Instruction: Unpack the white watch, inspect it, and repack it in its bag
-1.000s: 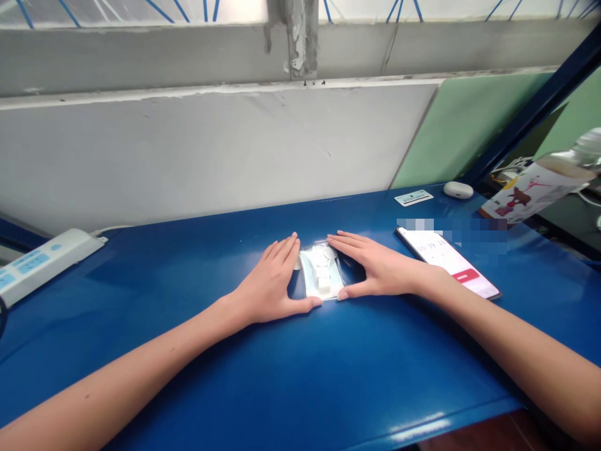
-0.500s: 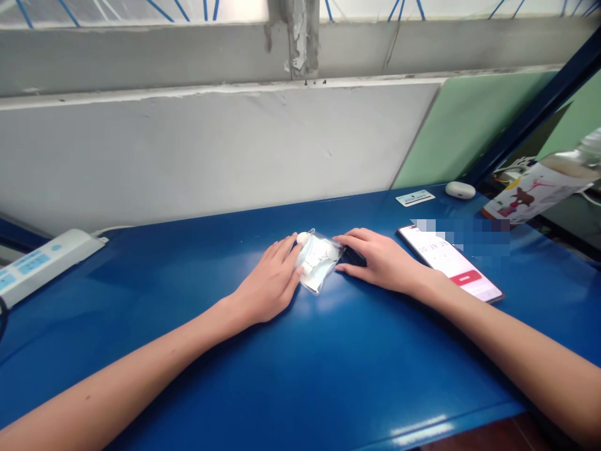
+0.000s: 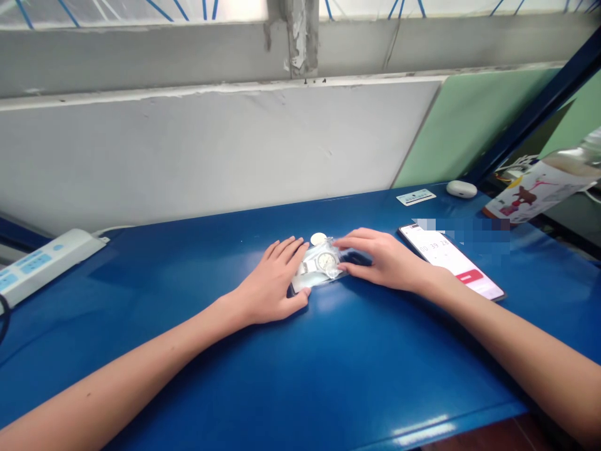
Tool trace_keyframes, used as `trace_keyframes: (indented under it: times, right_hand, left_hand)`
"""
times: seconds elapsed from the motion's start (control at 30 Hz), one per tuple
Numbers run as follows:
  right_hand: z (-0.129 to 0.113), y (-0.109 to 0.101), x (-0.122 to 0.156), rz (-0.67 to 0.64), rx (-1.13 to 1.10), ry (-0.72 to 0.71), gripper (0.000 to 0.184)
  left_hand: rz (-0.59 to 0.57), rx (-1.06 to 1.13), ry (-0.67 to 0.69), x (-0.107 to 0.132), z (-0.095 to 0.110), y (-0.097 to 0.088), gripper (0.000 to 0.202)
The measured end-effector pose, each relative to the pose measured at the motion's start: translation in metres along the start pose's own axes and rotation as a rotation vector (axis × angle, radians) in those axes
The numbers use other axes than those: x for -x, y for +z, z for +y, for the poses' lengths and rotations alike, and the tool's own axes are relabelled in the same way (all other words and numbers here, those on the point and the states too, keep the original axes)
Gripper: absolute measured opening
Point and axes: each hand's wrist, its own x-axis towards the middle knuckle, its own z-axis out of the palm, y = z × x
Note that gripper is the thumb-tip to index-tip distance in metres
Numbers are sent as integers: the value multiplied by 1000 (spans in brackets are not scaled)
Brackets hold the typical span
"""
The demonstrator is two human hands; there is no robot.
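A wristwatch (image 3: 327,260) with a pale round dial and a light metal band lies inside a clear plastic bag (image 3: 315,279) on the blue table. My left hand (image 3: 275,282) rests flat over the bag's left end, fingers stretched out and thumb apart. At the bag's right end, my right hand (image 3: 375,257) has thumb and fingertips closed around the crumpled plastic. Just behind the bag's upper edge shows a small white disc (image 3: 318,239); whether it is attached to the bag, I cannot tell.
On the right lie a phone (image 3: 453,263) with a running timer, a card (image 3: 416,197) and a white earbud case (image 3: 461,189). A drink bottle (image 3: 539,188) leans at the far right. At the left edge sits a power strip (image 3: 49,260); a white wall panel (image 3: 211,150) stands behind.
The bag has turned and flattened, so the watch dial now shows. My left thumb has moved down and outward, away from its fingers. My right hand has stayed nearly in place.
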Motion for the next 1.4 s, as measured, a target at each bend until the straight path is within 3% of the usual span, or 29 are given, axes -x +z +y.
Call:
trace_keyframes:
  times: [0.13,0.2,0.5,0.87,1.4]
  right_hand:
    - [6,-2,1,-96,55,15,68]
    - [9,-2,2,-160,45,49,75]
    - [16,-7,2,-227,-3,117,81]
    - [16,-8,2,-208,-48,131,80]
    - [17,-8,1,-205,-58,103,81]
  left_hand:
    - [-27,-18,22,0,1,-1,80]
    - [-21,-19,18,1,2,0,80]
    - [78,-14,-118,0,3,4,84]
    - [207,14,-137,0,4,6,72]
    - [223,17,-123,0,4,5,67]
